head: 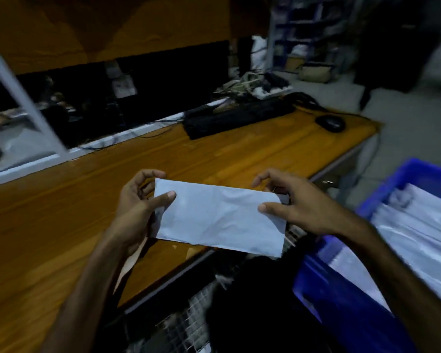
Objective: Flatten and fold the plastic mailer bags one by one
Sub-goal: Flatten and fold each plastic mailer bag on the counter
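A folded white plastic mailer bag (219, 216) hangs in the air over the near edge of the wooden table (61, 212), stretched flat between both hands. My left hand (138, 205) pinches its left end, thumb on top and fingers behind. My right hand (298, 205) pinches the right end the same way, thumb on the front face. The bag is slightly creased and tilts down to the right.
A blue crate (341, 296) with several white mailer bags (423, 240) stands at the right. A black keyboard (234, 118), a mouse (331, 123) and tangled cables lie at the table's far end. A wire mesh basket (189, 322) sits below the table edge.
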